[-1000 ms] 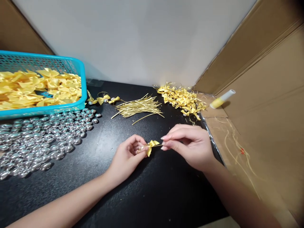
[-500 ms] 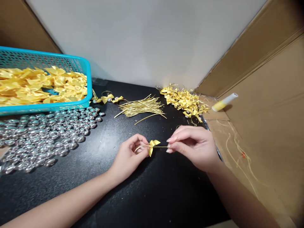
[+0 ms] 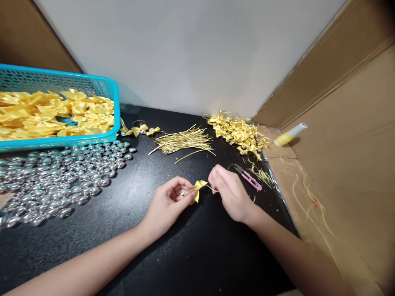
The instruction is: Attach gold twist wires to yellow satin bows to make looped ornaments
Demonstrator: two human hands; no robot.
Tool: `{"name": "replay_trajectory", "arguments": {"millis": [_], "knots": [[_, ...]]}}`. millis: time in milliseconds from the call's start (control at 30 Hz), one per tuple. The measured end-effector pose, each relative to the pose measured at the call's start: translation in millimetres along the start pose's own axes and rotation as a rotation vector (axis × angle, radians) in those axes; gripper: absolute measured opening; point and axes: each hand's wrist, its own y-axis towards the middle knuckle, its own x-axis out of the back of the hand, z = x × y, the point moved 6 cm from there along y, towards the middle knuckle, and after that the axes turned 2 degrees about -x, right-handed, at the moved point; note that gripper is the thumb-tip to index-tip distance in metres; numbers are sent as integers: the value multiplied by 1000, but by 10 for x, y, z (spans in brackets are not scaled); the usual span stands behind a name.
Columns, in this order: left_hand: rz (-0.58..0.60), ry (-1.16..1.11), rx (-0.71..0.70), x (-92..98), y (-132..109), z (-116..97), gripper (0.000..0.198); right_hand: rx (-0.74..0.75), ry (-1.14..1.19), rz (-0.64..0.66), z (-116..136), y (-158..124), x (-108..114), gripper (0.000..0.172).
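Low over the black table, my left hand [image 3: 173, 199] pinches a yellow ribbon bow [image 3: 199, 189] between thumb and fingers. Gold cord [image 3: 209, 187] runs out of the bow toward my right hand [image 3: 230, 190], whose curled fingers grip its end. Part of the cord also lies inside my left hand, mostly covered by the fingers. Beyond my hands is a bundle of cut gold cords [image 3: 185, 139], with one cord lying apart in front. Pink thread snips [image 3: 251, 179] rest just behind my right hand, beside a few cord trimmings [image 3: 262, 174].
A turquoise basket [image 3: 116, 109] of yellow bows stands at the left. Many silver beads [image 3: 89, 176] spread before it. Bows with beads and cord loops are heaped [image 3: 239, 133] at the back right. A whitish-yellow tube [image 3: 290, 135] sits by the cardboard wall [image 3: 348, 123].
My right hand has moved left, closer to the bow, and its fingers have curled in. The cord between the hands now bends, and the pink snips have come into view.
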Motion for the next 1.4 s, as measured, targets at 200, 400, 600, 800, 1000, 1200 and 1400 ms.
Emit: {"name": "replay_trajectory", "arguments": {"millis": [200, 400, 600, 800, 1000, 1200, 1400], "knots": [[-12, -36, -12, -3, 9, 17, 17, 13, -61, -73, -33, 2, -105, 29], [-13, -65, -15, -4, -7, 27, 15, -151, 191, -64, -159, 29, -105, 40], [-5, -51, -11, 0, 1, 15, 13, -380, 611, -9, -370, 63, -162, 56], [-4, -53, 25, 4, 9, -25, 13, -408, 642, 2, -377, 77, -160, 57], [72, -52, 0, 4, 29, -63, 18, -443, 694, 57, -381, 77, -219, 59], [63, -110, 36, 17, 16, -16, 19, -464, 736, 71, -365, 71, -250, 58], [100, -93, 64, -18, -2, -34, 21, -373, 615, 39, -292, 54, -208, 52]]}}
